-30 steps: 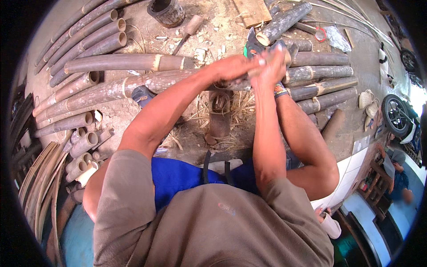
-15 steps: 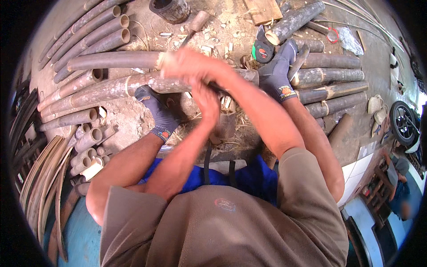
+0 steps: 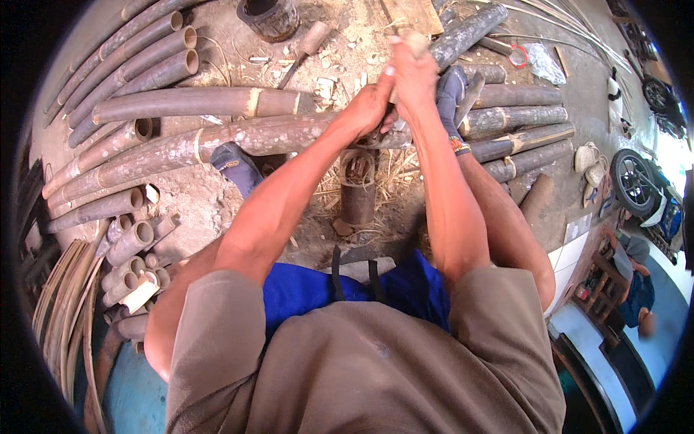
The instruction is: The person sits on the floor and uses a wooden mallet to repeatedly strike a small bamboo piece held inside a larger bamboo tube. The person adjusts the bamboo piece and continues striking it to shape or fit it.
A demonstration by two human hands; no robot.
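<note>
A long mottled bamboo pole point(image 3: 253, 134) lies crosswise before me, its right end under my hands. My right hand point(image 3: 418, 79) is closed round the pale, blurred wooden handle point(image 3: 413, 43) of a tool. Just below and to its left, my left hand point(image 3: 370, 108) is closed too, its thumb along the same handle. The tool's dark lower part shows only in part beneath the hands, so its exact kind is hidden. My dark-socked left foot point(image 3: 235, 166) rests against the pole. My right foot point(image 3: 450, 94) is beside my right hand. Below the pole stands a short hollow stump point(image 3: 359, 195).
Cut bamboo lengths point(image 3: 517, 95) lie at right, and more tubes point(image 3: 166, 69) at far left. A wooden-handled knife point(image 3: 309, 43) lies beyond the pole near a round dark pot point(image 3: 269, 18). Split strips point(image 3: 61, 311) and short tubes point(image 3: 130, 242) are at left. Another person point(image 3: 637, 289) sits far right.
Both hands have swung right and away from me, from over the middle of the pole to its right end, with the tool. The hollow stump has come into fuller view.
</note>
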